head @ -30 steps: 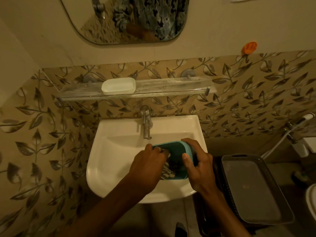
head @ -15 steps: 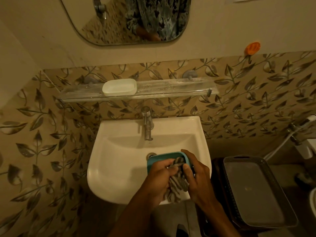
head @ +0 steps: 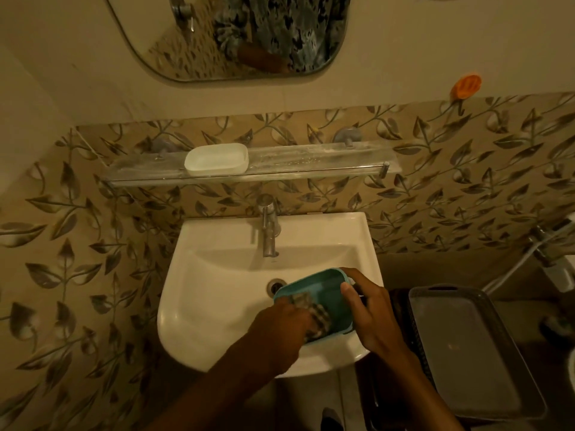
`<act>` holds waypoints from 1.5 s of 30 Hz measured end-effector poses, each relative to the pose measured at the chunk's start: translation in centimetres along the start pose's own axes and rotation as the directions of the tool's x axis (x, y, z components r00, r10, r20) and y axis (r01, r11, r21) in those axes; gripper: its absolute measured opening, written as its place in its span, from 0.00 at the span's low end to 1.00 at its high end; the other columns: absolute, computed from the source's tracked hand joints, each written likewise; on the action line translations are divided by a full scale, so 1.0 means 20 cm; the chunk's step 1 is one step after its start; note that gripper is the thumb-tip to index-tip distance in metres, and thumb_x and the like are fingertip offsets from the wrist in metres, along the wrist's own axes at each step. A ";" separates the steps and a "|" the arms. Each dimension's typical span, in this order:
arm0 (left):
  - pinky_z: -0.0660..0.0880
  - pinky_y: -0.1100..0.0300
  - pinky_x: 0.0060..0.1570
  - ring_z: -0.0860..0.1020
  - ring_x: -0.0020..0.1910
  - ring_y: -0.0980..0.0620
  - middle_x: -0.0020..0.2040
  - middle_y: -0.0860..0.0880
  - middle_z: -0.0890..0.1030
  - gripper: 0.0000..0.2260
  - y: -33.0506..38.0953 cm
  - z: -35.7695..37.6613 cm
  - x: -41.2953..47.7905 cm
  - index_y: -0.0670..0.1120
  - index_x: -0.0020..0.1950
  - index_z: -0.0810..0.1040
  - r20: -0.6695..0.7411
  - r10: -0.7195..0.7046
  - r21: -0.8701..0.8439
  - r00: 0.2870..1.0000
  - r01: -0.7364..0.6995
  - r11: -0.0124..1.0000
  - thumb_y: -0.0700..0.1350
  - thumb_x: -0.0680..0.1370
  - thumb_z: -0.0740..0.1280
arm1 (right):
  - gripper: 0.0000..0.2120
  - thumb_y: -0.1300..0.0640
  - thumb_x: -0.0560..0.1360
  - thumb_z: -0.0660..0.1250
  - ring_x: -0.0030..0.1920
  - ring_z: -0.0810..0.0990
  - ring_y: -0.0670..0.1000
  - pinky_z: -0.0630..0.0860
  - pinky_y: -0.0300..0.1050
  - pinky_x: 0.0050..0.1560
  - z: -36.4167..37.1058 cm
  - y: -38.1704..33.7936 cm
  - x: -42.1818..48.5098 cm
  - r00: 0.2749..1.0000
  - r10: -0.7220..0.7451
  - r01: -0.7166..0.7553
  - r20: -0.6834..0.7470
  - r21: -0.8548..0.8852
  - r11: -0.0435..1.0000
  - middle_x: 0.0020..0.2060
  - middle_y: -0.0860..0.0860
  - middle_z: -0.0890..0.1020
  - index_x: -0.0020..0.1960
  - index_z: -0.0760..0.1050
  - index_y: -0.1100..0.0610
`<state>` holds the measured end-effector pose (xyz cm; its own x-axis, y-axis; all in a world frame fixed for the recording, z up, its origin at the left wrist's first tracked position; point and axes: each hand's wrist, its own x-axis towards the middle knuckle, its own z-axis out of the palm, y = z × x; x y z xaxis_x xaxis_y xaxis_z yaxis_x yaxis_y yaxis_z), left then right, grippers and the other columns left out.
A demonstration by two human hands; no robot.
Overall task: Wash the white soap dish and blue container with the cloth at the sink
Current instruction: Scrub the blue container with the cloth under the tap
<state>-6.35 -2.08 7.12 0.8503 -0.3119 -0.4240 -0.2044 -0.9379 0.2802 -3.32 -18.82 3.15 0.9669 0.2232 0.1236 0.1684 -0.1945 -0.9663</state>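
1. Left hand (head: 283, 325): reaches in over the front rim of the sink (head: 186, 290). Its fingers are curled onto the cloth (head: 315, 315) and press it inside the blue container (head: 326, 290).
2. Cloth: checked and bunched up. It lies against the inner left side of the container, partly covered by the left hand.
3. Blue container: held over the front right part of the basin, tilted with its opening facing up. Its far left corner is just beside the drain (head: 275, 286). Contact with the sink rim cannot be determined.
4. Right hand (head: 373, 318): grips the right edge of the container, thumb inside and fingers round the outer wall.
5. White soap dish (head: 216, 159): stands upright on the glass shelf (head: 326, 164) above the sink, left of the shelf's middle and well apart from both hands.
6. Tap (head: 269, 225): mounted at the middle of the sink's back edge; no running water can be made out.
7. Orange hook (head: 466, 86): fixed to the wall, upper right.
8. Grey tray (head: 460, 353): sits just beside the sink's right edge, on a dark stand.
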 end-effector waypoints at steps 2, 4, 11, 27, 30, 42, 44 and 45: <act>0.68 0.55 0.66 0.70 0.64 0.46 0.68 0.45 0.67 0.19 -0.05 0.00 -0.01 0.50 0.68 0.69 -0.083 -0.066 0.021 0.994 0.067 0.998 0.42 0.78 0.63 | 0.19 0.44 0.76 0.55 0.46 0.84 0.45 0.82 0.40 0.38 0.01 0.01 0.03 1.000 0.018 -0.018 0.005 0.006 1.000 0.44 0.48 0.85 0.57 0.76 0.52; 0.70 0.60 0.61 0.72 0.60 0.49 0.63 0.48 0.70 0.16 -0.13 -0.04 0.00 0.53 0.63 0.73 -0.137 -0.058 -0.087 0.989 0.047 0.995 0.44 0.76 0.64 | 0.21 0.42 0.75 0.55 0.45 0.84 0.44 0.82 0.41 0.33 0.02 0.04 0.05 0.999 0.053 -0.053 -0.002 0.000 0.999 0.45 0.48 0.84 0.58 0.75 0.53; 0.75 0.64 0.33 0.77 0.30 0.57 0.30 0.50 0.78 0.09 -0.47 -0.25 0.08 0.41 0.37 0.79 -0.157 -0.150 -0.669 0.976 0.007 0.743 0.33 0.74 0.61 | 0.11 0.53 0.80 0.57 0.43 0.82 0.48 0.83 0.55 0.31 -0.02 0.19 0.12 0.946 0.306 -0.300 -0.110 0.064 0.952 0.46 0.46 0.80 0.59 0.74 0.50; 0.76 0.45 0.54 0.78 0.55 0.36 0.56 0.36 0.80 0.17 -1.07 -0.36 0.90 0.40 0.58 0.79 -0.279 -0.747 -0.921 0.603 0.050 0.385 0.32 0.73 0.58 | 0.14 0.55 0.81 0.55 0.43 0.82 0.57 0.82 0.61 0.31 -0.01 0.27 0.14 0.854 0.513 -0.487 -0.088 0.215 0.847 0.45 0.52 0.82 0.60 0.76 0.52; 0.76 0.46 0.57 0.78 0.56 0.38 0.57 0.39 0.80 0.17 -1.13 -0.28 0.97 0.42 0.58 0.78 -0.262 -0.657 -0.877 0.707 0.110 0.467 0.32 0.73 0.60 | 0.13 0.55 0.81 0.55 0.41 0.83 0.56 0.81 0.63 0.32 0.00 0.26 0.15 0.844 0.530 -0.497 -0.085 0.252 0.830 0.44 0.50 0.83 0.57 0.77 0.50; 0.75 0.54 0.53 0.79 0.55 0.42 0.52 0.43 0.81 0.12 -0.84 -0.05 0.64 0.45 0.53 0.78 -0.370 -0.583 -0.863 0.723 -0.035 0.504 0.31 0.75 0.62 | 0.19 0.45 0.77 0.55 0.47 0.83 0.57 0.82 0.52 0.32 0.03 0.14 0.30 0.894 0.446 -0.410 -0.048 0.318 0.855 0.52 0.58 0.81 0.58 0.75 0.55; 0.78 0.55 0.50 0.80 0.54 0.44 0.50 0.47 0.82 0.12 -0.70 -0.02 0.49 0.49 0.50 0.78 -0.349 -0.533 -0.909 0.771 -0.140 0.393 0.33 0.76 0.62 | 0.15 0.49 0.81 0.54 0.47 0.83 0.56 0.82 0.51 0.31 0.04 0.11 0.34 0.904 0.424 -0.388 -0.055 0.312 0.867 0.52 0.59 0.80 0.57 0.74 0.55; 0.79 0.56 0.49 0.80 0.54 0.46 0.51 0.49 0.82 0.13 -0.63 -0.02 0.44 0.50 0.51 0.78 -0.346 -0.498 -0.923 0.795 -0.192 0.333 0.33 0.75 0.62 | 0.13 0.52 0.82 0.52 0.46 0.83 0.55 0.82 0.51 0.31 0.05 0.09 0.37 0.908 0.414 -0.379 -0.060 0.305 0.874 0.52 0.58 0.80 0.56 0.74 0.54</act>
<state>3.90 7.07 0.26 0.9456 0.2716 -0.1792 0.2162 -0.1129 0.9698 3.89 -16.56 2.05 0.9593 0.0652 -0.2748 -0.2775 0.0365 -0.9600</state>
